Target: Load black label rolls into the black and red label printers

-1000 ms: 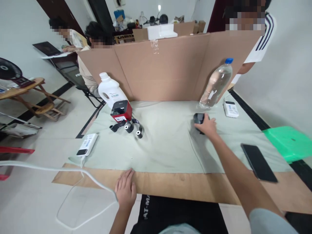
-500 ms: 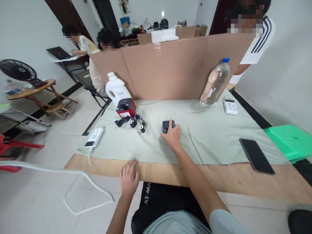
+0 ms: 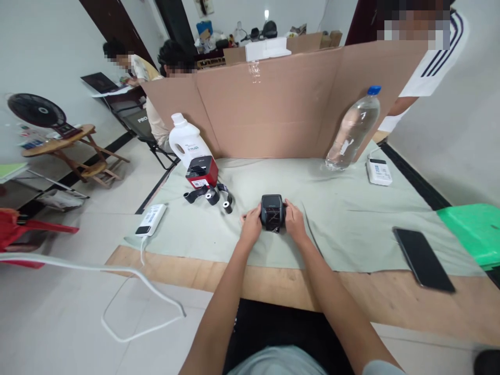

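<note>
At the middle of the cloth-covered table is a small black boxy device (image 3: 272, 213) with a shiny dark panel on its front. My left hand (image 3: 251, 225) grips its left side, and my right hand (image 3: 294, 221) grips its right side. I cannot make out whether its base touches the cloth. To the left lie several black rolls with pale cores (image 3: 212, 196), some with loose dark strips. Behind them a red and black box (image 3: 202, 173) stands in front of a white jug (image 3: 189, 140).
A cardboard panel (image 3: 269, 114) stands along the back, with a clear bottle (image 3: 354, 130) leaning by it. A phone (image 3: 424, 259) lies at right. White power banks (image 3: 151, 220) sit at both sides, cables attached. Other people are behind the panel. A green stool (image 3: 469, 229) stands at right.
My left hand has left the table's front edge and now holds the device's left side. My right hand has moved from its top to its right side. The device sits slightly nearer me.
</note>
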Action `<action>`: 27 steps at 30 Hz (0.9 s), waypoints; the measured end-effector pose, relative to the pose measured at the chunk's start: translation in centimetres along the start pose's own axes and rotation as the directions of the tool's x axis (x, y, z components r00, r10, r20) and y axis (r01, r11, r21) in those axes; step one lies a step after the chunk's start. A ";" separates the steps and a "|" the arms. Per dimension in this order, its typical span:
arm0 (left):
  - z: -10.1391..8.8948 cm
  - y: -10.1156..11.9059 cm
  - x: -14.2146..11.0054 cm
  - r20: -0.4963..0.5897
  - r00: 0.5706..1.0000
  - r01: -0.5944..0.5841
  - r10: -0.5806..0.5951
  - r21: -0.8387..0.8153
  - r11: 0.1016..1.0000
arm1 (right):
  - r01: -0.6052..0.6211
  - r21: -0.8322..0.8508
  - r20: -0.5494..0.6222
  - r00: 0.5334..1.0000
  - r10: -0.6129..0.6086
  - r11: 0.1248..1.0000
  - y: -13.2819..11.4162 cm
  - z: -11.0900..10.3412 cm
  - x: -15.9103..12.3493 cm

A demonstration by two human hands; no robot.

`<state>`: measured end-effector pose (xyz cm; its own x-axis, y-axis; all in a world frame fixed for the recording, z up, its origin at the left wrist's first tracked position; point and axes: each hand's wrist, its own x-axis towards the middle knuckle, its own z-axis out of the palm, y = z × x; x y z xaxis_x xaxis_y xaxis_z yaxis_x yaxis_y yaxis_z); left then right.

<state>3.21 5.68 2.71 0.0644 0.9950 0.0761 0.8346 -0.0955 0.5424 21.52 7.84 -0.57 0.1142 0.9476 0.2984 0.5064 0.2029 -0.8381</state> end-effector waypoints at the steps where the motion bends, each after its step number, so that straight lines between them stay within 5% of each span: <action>1: 0.5 -0.1 0.0 -0.013 1.000 0.013 -0.013 -0.008 1.000 | 0.014 -0.005 0.012 1.000 -0.013 1.000 0.1 0.1 0.0; 27: -0.2 -2.1 0.8 0.007 0.975 -0.211 0.220 0.318 0.924 | 0.036 -0.065 0.077 0.997 -0.031 0.997 -0.7 0.0 0.4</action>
<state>1.35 6.64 1.78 0.2506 0.9498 0.1874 0.9318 -0.2891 0.2196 21.21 8.07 0.16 0.0321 0.9572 0.2878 0.5643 0.2203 -0.7957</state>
